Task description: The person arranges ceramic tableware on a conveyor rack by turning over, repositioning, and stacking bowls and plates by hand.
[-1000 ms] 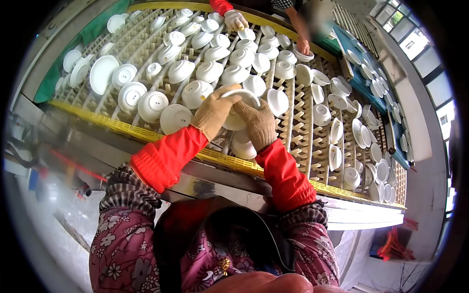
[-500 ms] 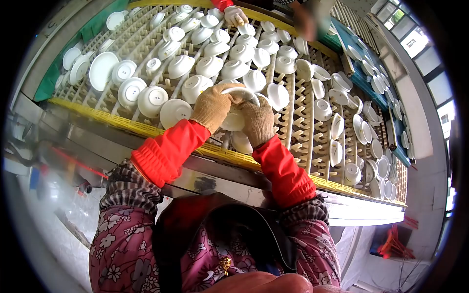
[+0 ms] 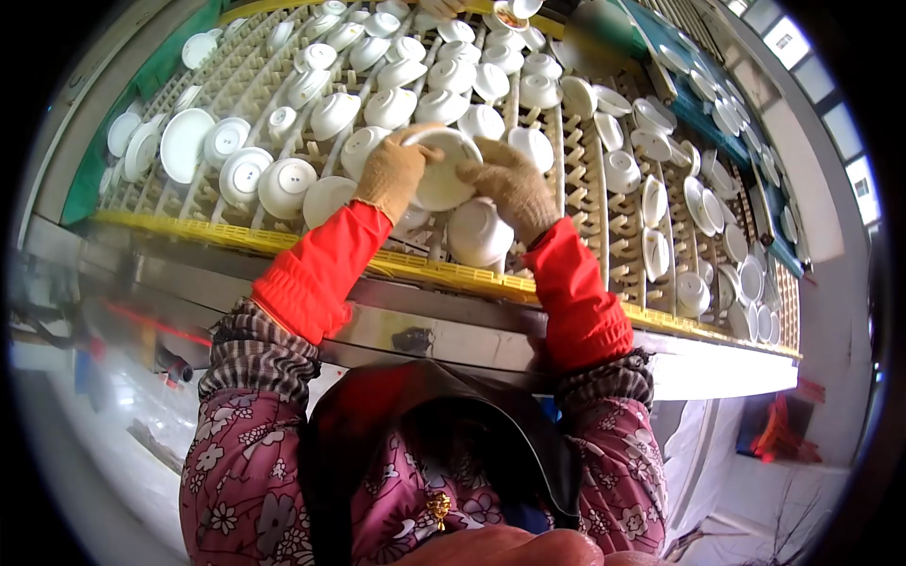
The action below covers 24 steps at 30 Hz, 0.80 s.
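Note:
A white bowl (image 3: 442,177) is tilted so that its inside faces me, above the near part of the pegged rack. My left hand (image 3: 393,174), in a tan knit glove, grips its left rim with the thumb over the edge. On the opposite side my right hand (image 3: 514,185), gloved alike, has its bent fingers and thumb at the right rim. Just below, an upside-down white bowl (image 3: 479,232) leans on the pegs. Another white bowl (image 3: 360,151) is partly hidden behind my left hand.
Rows of white bowls and saucers fill the pegged rack (image 3: 585,212), edged by a yellow strip (image 3: 236,237). More dishes lie on a teal surface (image 3: 694,141) at right. At the top edge shows another person's hand (image 3: 442,8), near a bowl with reddish contents (image 3: 510,17).
The bowl between my hands has turned from nearly edge-on to showing its inside. My right hand has shifted right, uncovering the bowl below. The other person's hand now shows higher in view.

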Each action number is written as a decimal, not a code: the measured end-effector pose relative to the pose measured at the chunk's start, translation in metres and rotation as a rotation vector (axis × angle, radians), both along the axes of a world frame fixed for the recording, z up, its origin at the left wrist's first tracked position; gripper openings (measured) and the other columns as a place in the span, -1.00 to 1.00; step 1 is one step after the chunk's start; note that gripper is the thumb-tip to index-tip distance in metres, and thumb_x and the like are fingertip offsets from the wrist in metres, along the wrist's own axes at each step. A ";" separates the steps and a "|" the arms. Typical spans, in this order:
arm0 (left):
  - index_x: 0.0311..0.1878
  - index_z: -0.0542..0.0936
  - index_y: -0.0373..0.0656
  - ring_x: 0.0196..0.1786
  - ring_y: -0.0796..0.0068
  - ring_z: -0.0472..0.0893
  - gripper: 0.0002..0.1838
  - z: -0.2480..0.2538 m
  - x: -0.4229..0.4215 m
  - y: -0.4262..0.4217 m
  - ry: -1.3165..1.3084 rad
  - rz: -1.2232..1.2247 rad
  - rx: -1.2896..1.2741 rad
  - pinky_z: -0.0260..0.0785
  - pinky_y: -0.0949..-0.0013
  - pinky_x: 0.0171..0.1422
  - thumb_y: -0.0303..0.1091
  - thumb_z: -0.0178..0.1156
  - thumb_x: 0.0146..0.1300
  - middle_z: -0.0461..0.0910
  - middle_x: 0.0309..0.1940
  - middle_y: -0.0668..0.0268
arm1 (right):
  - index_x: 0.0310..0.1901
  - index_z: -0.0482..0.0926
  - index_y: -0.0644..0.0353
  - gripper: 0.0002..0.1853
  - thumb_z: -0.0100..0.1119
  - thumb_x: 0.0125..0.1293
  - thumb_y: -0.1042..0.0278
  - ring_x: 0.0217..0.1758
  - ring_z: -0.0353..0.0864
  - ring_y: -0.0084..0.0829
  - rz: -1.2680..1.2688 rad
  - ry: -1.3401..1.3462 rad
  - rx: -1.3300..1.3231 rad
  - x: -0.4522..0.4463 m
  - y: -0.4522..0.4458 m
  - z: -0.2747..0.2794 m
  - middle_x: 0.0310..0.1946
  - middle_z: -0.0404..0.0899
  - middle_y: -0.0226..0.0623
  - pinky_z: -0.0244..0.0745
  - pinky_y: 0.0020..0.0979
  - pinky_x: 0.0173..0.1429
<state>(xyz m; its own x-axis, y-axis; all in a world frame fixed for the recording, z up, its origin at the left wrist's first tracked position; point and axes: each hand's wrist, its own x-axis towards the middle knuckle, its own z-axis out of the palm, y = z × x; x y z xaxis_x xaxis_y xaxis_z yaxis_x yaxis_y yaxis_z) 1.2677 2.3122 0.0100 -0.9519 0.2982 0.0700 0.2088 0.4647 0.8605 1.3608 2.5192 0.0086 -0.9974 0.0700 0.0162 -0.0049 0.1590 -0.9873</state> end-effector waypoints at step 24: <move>0.46 0.78 -0.12 0.32 0.30 0.76 -0.50 -0.007 -0.006 -0.043 0.236 -0.197 0.007 0.55 0.26 0.49 -0.44 0.14 0.54 0.82 0.32 0.13 | -0.31 0.66 0.13 -0.76 0.27 0.58 0.26 -0.34 0.77 -0.37 -0.729 -0.689 0.771 0.509 -0.038 -0.267 -0.37 0.73 -0.30 0.60 -0.23 -0.26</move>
<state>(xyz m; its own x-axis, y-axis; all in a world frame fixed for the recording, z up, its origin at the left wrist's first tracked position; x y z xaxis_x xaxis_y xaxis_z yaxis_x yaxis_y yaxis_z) 1.2613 2.2695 0.0029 -0.8330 0.4739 0.2854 0.4889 0.3894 0.7806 1.8693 2.4813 -0.2585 -0.5490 0.8094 -0.2086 0.8030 0.4415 -0.4003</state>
